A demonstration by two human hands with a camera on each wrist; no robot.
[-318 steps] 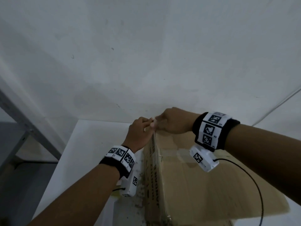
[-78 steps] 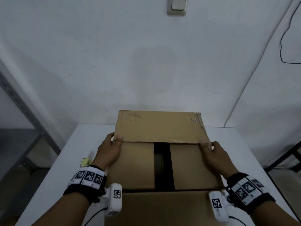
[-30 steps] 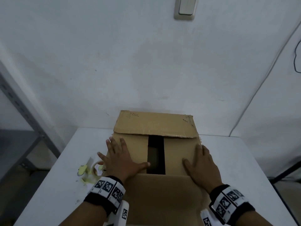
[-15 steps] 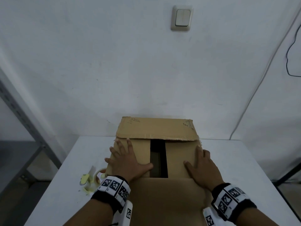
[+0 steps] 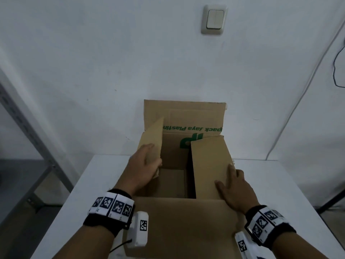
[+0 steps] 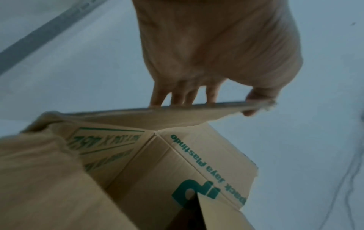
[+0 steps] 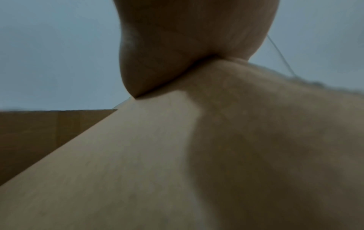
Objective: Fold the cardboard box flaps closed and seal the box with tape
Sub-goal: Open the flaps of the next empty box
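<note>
cardboard box [image 5: 179, 227] sat at table [image 5: 80, 184] centre, 6 o'clock of the wall switch [image 5: 214, 19]. left hand [image 5: 142, 170] grasped the raised left flap [image 5: 152, 143], thumb beneath. right hand [image 5: 234, 189] lay flat, fingers straight, on the lowered right flap [image 5: 209, 165]. far flap [image 5: 188, 116] stood upright. risk: left flap could spring up or dip inside if let go unevenly.

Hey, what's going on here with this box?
A person is working on the flaps of a cardboard box on a white table. The left hand grips the left side flap, which is raised. The right hand rests flat on the right side flap, holding it partly folded in. The far flap stands upright, so the box is open, with no tape on it.
</note>
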